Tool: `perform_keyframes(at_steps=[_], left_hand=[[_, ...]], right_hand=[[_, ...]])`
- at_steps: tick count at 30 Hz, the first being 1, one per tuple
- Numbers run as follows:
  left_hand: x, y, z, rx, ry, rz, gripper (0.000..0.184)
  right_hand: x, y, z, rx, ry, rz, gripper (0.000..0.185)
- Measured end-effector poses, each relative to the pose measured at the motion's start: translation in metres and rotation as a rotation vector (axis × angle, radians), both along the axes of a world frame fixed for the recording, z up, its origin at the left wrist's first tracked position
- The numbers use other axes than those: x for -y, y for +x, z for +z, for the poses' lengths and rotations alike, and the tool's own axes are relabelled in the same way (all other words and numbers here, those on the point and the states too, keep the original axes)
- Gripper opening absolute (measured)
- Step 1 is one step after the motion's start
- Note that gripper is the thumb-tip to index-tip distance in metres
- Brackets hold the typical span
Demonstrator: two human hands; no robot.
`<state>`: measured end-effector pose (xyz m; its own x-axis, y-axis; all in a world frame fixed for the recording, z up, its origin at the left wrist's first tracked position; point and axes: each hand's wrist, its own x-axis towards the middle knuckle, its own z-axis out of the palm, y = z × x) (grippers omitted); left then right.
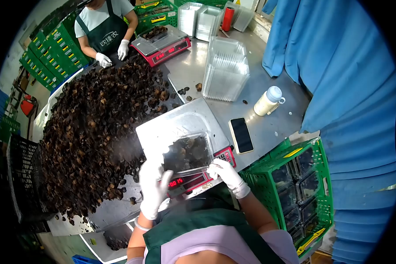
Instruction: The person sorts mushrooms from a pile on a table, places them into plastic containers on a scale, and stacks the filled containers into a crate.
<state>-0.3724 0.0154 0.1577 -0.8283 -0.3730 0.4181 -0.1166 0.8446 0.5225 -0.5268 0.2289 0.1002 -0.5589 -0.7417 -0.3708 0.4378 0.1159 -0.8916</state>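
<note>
A clear plastic clamshell box point(187, 154) holding dark, ear-shaped pieces that look like wood ear mushrooms rests on the front part of a red scale's steel plate point(180, 115). At the box's front right corner, my right hand point(226, 176), in a white glove, has its fingers closed on the rim. My left hand point(152, 187), also gloved, is beside the box's left edge, smeared by motion, with thumb and fingers apart. Whether it touches the box I cannot tell. Red digits glow on the scale's display point(176, 182) between the hands.
A large heap of dark mushrooms point(97, 132) covers the table's left side. Stacked clear boxes point(226, 70), a phone point(241, 135) and a bottle point(268, 102) stand right. A green crate point(268, 180) holds filled boxes. Across the heap, a co-worker's gloved hands point(104, 60) are near another scale point(167, 50).
</note>
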Motion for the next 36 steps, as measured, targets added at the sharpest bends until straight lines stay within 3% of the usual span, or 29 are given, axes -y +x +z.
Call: perform_keyframes(at_steps=[1, 4, 10, 12, 15, 16, 19, 21, 23, 24, 25, 27, 28, 33, 35, 36], left_hand=[[-0.006, -0.013, 0.016, 0.082, -0.033, -0.165, 0.062], [-0.028, -0.045, 0.009, 0.301, -0.257, -0.271, 0.065], [-0.025, -0.059, -0.033, 0.206, -0.434, -0.317, 0.042], [-0.025, -0.06, -0.023, 0.221, -0.477, -0.342, 0.037], [-0.02, -0.069, 0.004, 0.302, -0.291, -0.314, 0.017], [-0.017, -0.073, 0.0, 0.179, -0.237, -0.302, 0.009], [0.002, -0.084, 0.008, 0.137, -0.052, -0.243, 0.017], [0.009, -0.081, 0.048, 0.163, 0.107, -0.081, 0.029], [0.023, -0.072, 0.087, -0.163, -0.2, 0.002, 0.033], [0.027, -0.061, 0.099, -0.239, -0.09, 0.06, 0.033], [0.029, -0.047, 0.104, -0.311, 0.022, 0.115, 0.032], [0.037, -0.018, 0.081, -0.513, 0.163, 0.231, 0.029], [0.038, -0.006, 0.064, -0.592, 0.169, 0.25, 0.028], [0.005, 0.054, 0.005, -0.233, 0.18, 0.311, 0.025], [-0.009, 0.082, -0.019, -0.188, 0.391, 0.379, 0.024], [-0.015, 0.097, -0.03, -0.149, 0.379, 0.425, 0.024]], right_hand=[[0.001, -0.002, -0.006, 0.022, -0.019, 0.009, 0.011], [0.0, -0.008, -0.007, -0.031, 0.022, 0.034, 0.013], [0.001, -0.014, -0.002, 0.043, -0.003, 0.012, 0.011], [0.002, -0.012, 0.002, -0.033, -0.019, 0.02, 0.009], [0.0, -0.01, -0.002, -0.147, 0.016, 0.006, 0.01], [0.0, -0.009, -0.008, -0.135, -0.009, -0.018, 0.01], [-0.001, -0.011, -0.016, -0.073, -0.048, -0.043, 0.012], [-0.003, -0.015, -0.019, -0.184, 0.03, 0.037, 0.015], [-0.006, -0.026, 0.0, -0.704, 0.321, 0.01, 0.021], [-0.004, -0.032, 0.023, -0.685, 0.297, -0.12, 0.025], [-0.004, -0.042, 0.019, -0.792, 0.254, -0.194, 0.017], [0.012, -0.053, 0.036, -1.28, 0.119, -0.204, 0.017], [0.026, -0.054, 0.043, -1.37, 0.167, -0.163, 0.017], [0.074, -0.067, 0.034, -1.628, 0.439, 0.163, 0.019], [0.079, -0.075, 0.025, -1.676, 0.393, 0.178, 0.024], [0.08, -0.08, 0.027, -1.601, 0.341, 0.15, 0.024]])
